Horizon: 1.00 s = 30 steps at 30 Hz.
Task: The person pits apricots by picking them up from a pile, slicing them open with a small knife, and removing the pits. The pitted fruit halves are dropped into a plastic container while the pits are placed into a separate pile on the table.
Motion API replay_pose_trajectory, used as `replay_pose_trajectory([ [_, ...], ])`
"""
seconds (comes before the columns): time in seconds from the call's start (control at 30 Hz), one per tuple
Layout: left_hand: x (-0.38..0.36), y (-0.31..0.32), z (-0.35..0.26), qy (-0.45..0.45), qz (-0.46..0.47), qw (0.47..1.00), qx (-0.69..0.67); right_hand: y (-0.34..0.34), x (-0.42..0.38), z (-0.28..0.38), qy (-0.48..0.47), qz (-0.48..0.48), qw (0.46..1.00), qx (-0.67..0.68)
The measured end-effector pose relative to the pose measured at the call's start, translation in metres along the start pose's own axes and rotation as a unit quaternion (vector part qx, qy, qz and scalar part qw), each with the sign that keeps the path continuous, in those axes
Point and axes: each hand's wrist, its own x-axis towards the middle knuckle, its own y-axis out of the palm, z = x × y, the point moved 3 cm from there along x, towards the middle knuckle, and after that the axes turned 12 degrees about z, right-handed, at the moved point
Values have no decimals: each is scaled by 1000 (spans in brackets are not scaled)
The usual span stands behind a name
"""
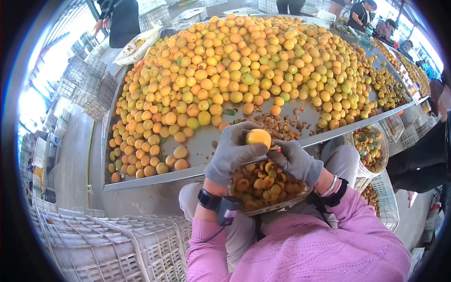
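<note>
My left hand, in a grey glove, is closed around a yellow-orange apricot. Close beside it, my gloved right hand has its fingers closed on a small red tool; most of that tool is hidden by the fingers, so its exact kind does not show. Both hands are above a tray on my lap, filled with cut apricot halves. Just beyond the hands, brown apricot pits lie scattered on the metal table.
A large heap of whole apricots covers much of the table. White plastic crates stand at my lower left. At my right is a basket of fruit pieces. Other people are around the far side, and one person's dark-clothed leg is at right.
</note>
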Motion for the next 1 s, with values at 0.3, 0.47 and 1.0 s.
replay_pose_trajectory([
  [0.3, 14, 44, 37, 183, -131, 945, -239, 13, -1, -15, -9, -57, 972, 227],
  [0.47, 6, 33, 22, 168, -81, 968, -169, 6, -5, -2, 1, -2, 987, 162],
  [1.0, 6, 16, 16, 37, -111, 991, -58, 1, 7, -37, -16, -176, 908, 380],
])
